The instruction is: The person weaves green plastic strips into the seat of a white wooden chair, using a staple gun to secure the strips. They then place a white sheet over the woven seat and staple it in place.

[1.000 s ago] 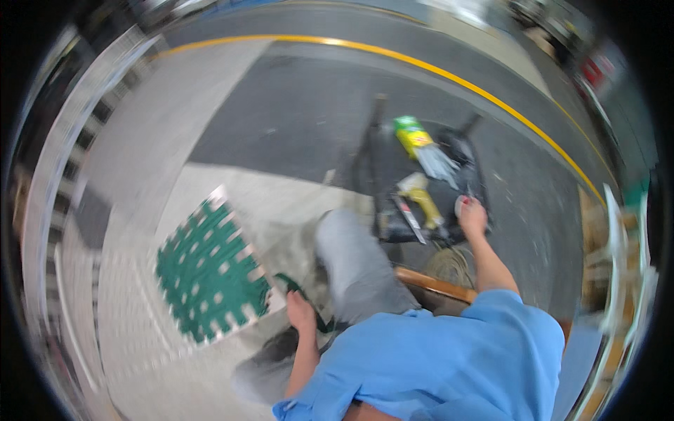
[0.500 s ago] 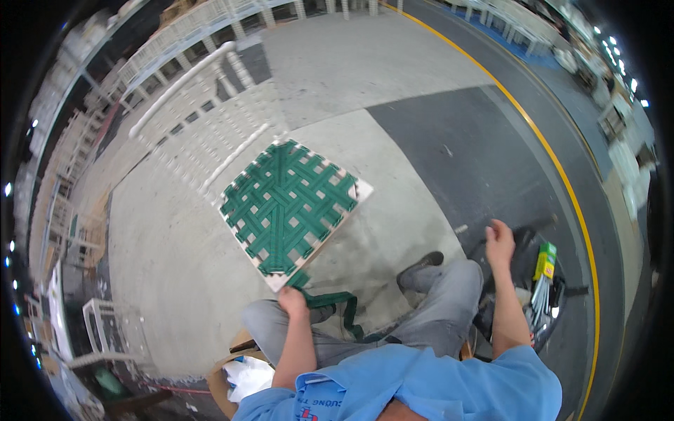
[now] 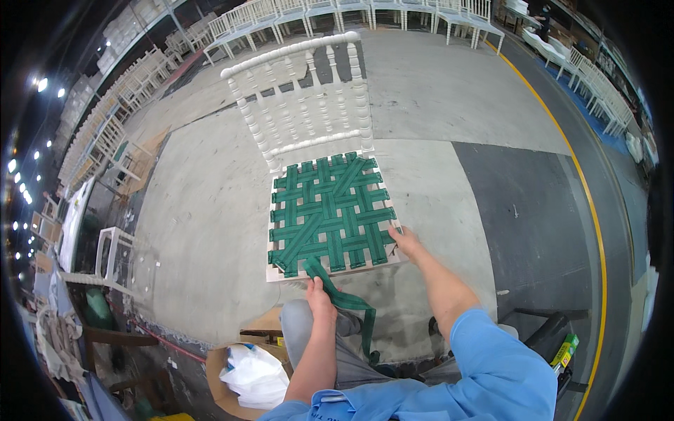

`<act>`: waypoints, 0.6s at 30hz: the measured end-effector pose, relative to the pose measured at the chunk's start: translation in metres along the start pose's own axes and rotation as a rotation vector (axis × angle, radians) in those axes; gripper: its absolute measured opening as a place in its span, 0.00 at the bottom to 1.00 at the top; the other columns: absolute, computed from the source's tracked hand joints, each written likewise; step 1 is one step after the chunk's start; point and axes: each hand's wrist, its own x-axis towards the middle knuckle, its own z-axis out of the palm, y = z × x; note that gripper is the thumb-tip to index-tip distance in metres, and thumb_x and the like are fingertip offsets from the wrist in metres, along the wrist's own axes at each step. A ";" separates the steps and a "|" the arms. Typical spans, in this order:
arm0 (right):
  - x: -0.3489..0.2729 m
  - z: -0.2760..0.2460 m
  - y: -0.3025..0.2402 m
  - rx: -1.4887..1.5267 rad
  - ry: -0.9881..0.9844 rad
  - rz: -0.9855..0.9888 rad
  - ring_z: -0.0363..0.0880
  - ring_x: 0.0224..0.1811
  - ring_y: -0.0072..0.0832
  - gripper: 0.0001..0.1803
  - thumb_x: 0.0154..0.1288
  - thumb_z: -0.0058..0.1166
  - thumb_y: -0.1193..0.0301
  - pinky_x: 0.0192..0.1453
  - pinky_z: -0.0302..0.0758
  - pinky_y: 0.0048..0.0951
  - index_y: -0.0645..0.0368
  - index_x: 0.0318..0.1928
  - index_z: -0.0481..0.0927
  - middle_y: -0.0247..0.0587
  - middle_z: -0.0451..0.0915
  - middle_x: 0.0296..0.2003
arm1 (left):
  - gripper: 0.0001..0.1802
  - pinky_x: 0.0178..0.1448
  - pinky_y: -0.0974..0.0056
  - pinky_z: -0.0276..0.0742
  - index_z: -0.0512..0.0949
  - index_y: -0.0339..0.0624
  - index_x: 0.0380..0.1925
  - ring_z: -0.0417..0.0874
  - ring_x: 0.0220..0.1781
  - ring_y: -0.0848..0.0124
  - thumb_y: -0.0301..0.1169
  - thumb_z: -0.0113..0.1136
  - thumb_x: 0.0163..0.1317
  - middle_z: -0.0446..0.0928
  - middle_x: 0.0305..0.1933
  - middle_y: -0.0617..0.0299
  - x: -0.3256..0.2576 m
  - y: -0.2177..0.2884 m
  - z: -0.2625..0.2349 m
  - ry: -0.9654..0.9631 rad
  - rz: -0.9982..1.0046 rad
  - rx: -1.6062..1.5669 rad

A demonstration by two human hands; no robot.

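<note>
**Loose strap end, half-woven seat: risks**

Concrete workshop floor (image 3: 210, 231), w/ rows of white chairs (image 3: 295, 14) along the back & left. Right in front stands a white wooden spindle-back chair (image 3: 309, 91), its seat frame (image 3: 281, 275) criss-crossed w/ green woven webbing straps (image 3: 330, 214).

Left hand (image 3: 319, 298) is closed round the loose green strap tail (image 3: 351, 303) just below the seat's front edge; the tail loops down past the knee. Right hand (image 3: 406, 241) rests on the seat's front-right corner, fingers flat on the weave, nothing gripped as far as I can tell.

Risks, my read:
- Slack could creep in if the left hand's grip eases; weave would sag.
- Tail looks twisted near the hand, so it may lie folded rather than flat.
- Chair could slide on the smooth floor if pull outweighs the right hand's brace.
- Dangling loop near the legs could snag.

Open cardboard box w/ white bag (image 3: 253, 372) sits lower left.
</note>
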 end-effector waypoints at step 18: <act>-0.181 0.080 -0.027 -0.090 0.230 0.051 0.77 0.67 0.38 0.33 0.79 0.52 0.53 0.70 0.70 0.37 0.63 0.72 0.70 0.52 0.80 0.64 | 0.13 0.37 0.46 0.87 0.72 0.42 0.56 0.84 0.41 0.56 0.37 0.45 0.82 0.78 0.48 0.55 -0.002 0.136 -0.078 -0.205 -0.298 0.181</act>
